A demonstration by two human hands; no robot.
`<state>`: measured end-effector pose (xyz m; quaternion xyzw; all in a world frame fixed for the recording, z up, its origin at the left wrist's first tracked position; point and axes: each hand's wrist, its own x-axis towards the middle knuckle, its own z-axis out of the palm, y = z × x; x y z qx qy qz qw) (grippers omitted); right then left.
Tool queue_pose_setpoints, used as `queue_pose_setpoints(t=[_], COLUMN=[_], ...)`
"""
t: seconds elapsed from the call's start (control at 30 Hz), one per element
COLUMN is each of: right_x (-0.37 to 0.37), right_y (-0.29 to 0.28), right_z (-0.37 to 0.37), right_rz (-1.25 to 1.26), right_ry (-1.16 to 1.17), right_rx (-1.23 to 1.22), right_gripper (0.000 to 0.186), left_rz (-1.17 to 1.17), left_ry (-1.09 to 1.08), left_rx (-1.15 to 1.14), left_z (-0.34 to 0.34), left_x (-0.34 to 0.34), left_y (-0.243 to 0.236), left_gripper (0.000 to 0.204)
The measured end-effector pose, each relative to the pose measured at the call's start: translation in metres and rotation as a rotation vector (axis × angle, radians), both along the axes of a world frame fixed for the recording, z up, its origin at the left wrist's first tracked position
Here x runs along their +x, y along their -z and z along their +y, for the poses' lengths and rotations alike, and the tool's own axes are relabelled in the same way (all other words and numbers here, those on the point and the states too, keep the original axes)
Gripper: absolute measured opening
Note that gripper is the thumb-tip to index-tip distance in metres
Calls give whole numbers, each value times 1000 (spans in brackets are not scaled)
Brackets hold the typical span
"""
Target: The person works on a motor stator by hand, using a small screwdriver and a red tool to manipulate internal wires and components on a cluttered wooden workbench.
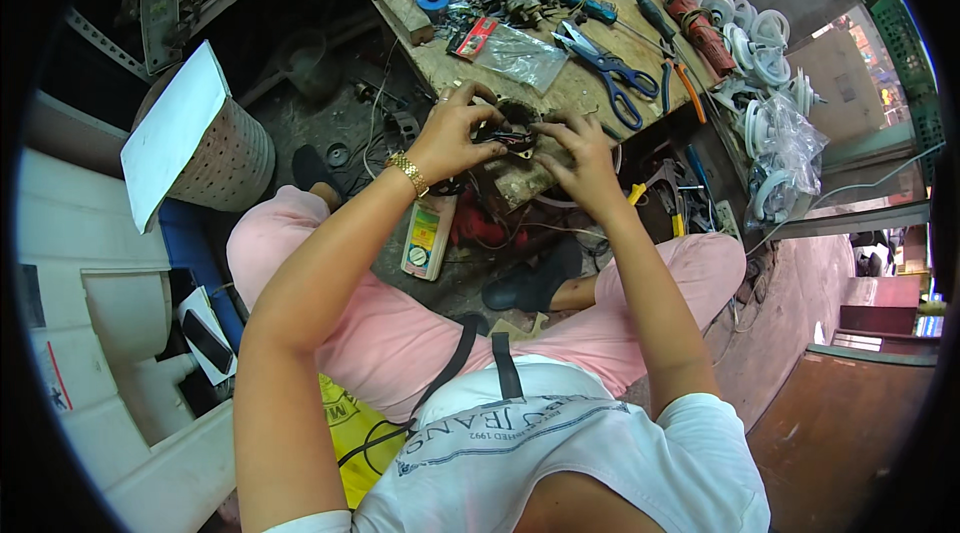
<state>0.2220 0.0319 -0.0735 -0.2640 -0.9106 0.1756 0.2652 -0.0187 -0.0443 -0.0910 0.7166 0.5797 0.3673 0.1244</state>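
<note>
A small, dark, round motor part [517,140] with what look like wires is between my two hands at the bench's near edge. My left hand [460,128], with a gold watch [408,175] at its wrist, has its thumb and fingers bent round the left side of the part. From the right, my right hand [582,155] grips its edge between bent fingers and thumb. Below the part is a worn wooden block [518,180]. Fine detail inside the part is too small and dark to make out.
On the wooden bench [455,68] lie blue-handled scissors [610,68], orange-handled pliers [688,88], a plastic bag [520,58], a red power tool [700,33] and loose parts. White plastic pulleys [765,38] crowd the right side. A multimeter [428,238] stands below my left forearm.
</note>
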Motion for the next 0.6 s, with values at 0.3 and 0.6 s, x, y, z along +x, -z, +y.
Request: queue_pose_setpoints(t=[0.3, 0.6], right_x=[-46, -61], right_y=[1, 13], right_z=[-22, -20], right_rz=[27, 141], right_ry=[126, 41], right_rx=[95, 212], right_gripper=[29, 18], left_rz=[-275, -190], left_ry=[90, 122], left_rx=[-84, -10], left_z=[2, 3], left_x=[-5, -8], left_y=[5, 6], left_gripper=[30, 35])
